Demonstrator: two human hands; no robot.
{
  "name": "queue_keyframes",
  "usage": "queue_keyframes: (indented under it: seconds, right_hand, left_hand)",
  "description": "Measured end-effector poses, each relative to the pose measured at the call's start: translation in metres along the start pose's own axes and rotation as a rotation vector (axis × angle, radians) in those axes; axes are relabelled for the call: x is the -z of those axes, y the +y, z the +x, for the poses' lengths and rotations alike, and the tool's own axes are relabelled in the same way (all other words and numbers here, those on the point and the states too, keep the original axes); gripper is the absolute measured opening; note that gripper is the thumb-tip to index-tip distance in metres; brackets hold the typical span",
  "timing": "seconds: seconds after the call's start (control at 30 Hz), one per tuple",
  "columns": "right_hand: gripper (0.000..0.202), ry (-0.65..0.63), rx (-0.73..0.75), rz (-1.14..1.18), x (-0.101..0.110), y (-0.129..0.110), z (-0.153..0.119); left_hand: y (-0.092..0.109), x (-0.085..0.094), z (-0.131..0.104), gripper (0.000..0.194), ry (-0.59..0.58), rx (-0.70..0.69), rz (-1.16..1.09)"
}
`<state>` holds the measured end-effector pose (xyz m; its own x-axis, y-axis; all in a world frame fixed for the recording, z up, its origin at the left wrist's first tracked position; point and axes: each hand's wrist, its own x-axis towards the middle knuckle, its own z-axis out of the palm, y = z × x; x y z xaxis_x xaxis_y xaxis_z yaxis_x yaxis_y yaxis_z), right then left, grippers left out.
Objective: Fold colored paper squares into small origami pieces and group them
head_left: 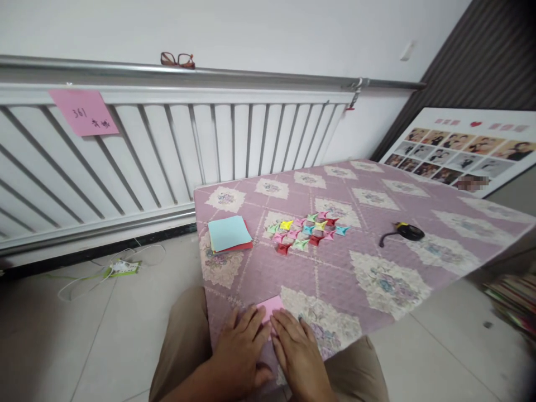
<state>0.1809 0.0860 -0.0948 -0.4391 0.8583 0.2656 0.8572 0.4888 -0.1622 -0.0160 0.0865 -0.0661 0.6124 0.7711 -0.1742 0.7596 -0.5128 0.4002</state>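
Note:
A piece of pink paper (271, 304) lies near the table's front edge, its lower part covered by my hands. My left hand (240, 349) rests on its left side, with the fingers stretched out and the thumb apart. On the right side of the sheet, my right hand (298, 349) presses down with its fingers extended. Beyond them several small folded paper pieces (309, 230) in red, pink, green, yellow and blue are set out in rows. To their left is a stack of square coloured paper (229, 233), light blue on top and red beneath.
A floral tablecloth (259, 273) covers the table. At the right lies a black rounded object (409, 231) with a strap. Behind stands a white radiator (247, 134) bearing a pink note (86, 113); glasses (178, 60) rest on its pipe. A power strip (123, 268) lies on the floor.

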Motion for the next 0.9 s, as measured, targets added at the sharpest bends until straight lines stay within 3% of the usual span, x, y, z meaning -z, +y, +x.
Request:
queue_keyframes:
  seconds: [0.23, 0.43, 0.57, 0.77, 0.9]
  right_hand:
    - [0.063, -0.156, -0.129, 0.001, -0.003, -0.001, -0.02]
    - [0.06, -0.094, -0.248, -0.036, -0.002, 0.002, -0.027]
    - [0.055, 0.015, -0.363, -0.106, -0.001, -0.011, -0.026]
    - [0.053, -0.044, -0.236, -0.036, -0.009, -0.046, -0.033]
    - [0.05, -0.048, -0.277, -0.043, -0.007, -0.043, -0.037]
  left_hand:
    - [-0.005, 0.005, -0.002, 0.081, -0.013, 0.021, 0.017]
    - [-0.003, 0.007, -0.002, 0.081, -0.026, 0.041, 0.033]
    - [-0.003, 0.005, -0.002, 0.082, -0.026, 0.047, 0.063]
    - [-0.004, 0.005, -0.004, 0.083, -0.025, 0.023, 0.09]
    - [-0.005, 0.003, -0.004, 0.085, -0.002, 0.032, 0.091]
